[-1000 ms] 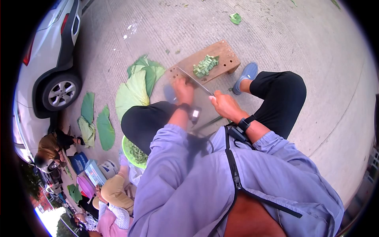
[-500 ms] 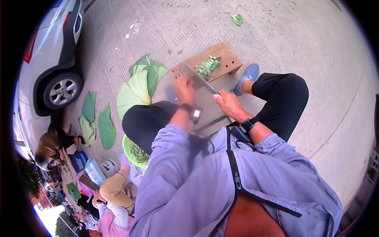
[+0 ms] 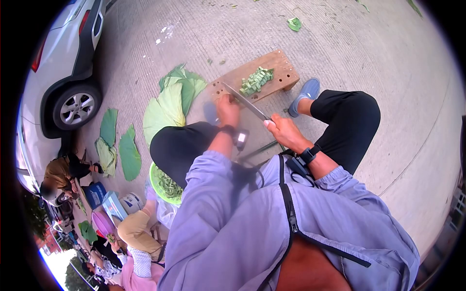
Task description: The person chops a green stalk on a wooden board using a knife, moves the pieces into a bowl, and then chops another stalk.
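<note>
My right hand [image 3: 287, 131] is wrapped round the handle of a knife [image 3: 250, 104]. Its long blade reaches up and left, over the near edge of a wooden bench [image 3: 277, 60]. Curled fingers of my left hand [image 3: 227, 110] rest at the bench's near left end, close to the blade; what they pinch, if anything, is hidden. Beyond the blade, on the bench, lies a heap of chopped green pieces [image 3: 257, 81], pale green and short.
Large green leaves [image 3: 167, 104] lie left of the bench, with more leaves [image 3: 130, 153] farther left. By my left knee is a green basin [image 3: 156, 186] of chopped greens. A white car [image 3: 77, 58] stands at left. People sit at lower left near a white bucket [image 3: 131, 202].
The knife's blade has shifted slightly, and the chopped pieces lie more loosely spread. At lower left, the dark flat object near a seated person no longer shows.
</note>
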Demonstrator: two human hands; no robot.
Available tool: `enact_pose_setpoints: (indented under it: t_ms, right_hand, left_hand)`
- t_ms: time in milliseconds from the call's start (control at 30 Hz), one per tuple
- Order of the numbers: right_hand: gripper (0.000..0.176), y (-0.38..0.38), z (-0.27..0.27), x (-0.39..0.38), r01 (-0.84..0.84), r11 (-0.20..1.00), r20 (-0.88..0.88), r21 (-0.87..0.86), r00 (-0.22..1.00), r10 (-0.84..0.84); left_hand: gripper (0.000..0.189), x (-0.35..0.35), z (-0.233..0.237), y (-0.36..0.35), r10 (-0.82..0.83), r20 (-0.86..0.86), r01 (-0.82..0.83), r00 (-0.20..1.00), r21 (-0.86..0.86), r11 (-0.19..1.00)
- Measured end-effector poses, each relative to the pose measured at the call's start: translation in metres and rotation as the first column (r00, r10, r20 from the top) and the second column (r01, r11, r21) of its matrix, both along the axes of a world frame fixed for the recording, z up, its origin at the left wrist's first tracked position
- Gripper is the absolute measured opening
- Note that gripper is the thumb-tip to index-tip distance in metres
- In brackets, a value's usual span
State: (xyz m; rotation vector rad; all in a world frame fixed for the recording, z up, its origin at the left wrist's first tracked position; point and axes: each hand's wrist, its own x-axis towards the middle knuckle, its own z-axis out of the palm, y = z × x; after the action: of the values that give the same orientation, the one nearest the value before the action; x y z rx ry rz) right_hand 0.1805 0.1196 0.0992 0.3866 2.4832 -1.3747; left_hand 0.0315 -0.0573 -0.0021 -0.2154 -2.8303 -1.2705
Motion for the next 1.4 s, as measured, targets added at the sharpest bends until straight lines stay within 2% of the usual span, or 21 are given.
enact_pose_setpoints:
  t_ms: [567,800,1400]
  right_hand:
    - [0.043,0.003,-0.003,0.006,-0.030,0.999,-0.056,-0.021,0.998,0.029]
    - [0.043,0.003,0.008,0.005,-0.017,0.998,-0.009,-0.057,1.000,0.017]
    - [0.043,-0.006,0.014,-0.003,-0.071,0.990,0.094,0.121,0.994,0.060]
  left_hand:
    - [0.016,0.002,0.005,-0.003,-0.011,0.000,0.011,1.000,-0.048,0.999]
    - [0.014,0.002,0.006,-0.003,-0.009,-0.032,0.008,0.999,-0.035,0.999]
    - [0.011,-0.001,-0.004,-0.004,-0.019,-0.068,0.012,0.998,-0.103,0.995]
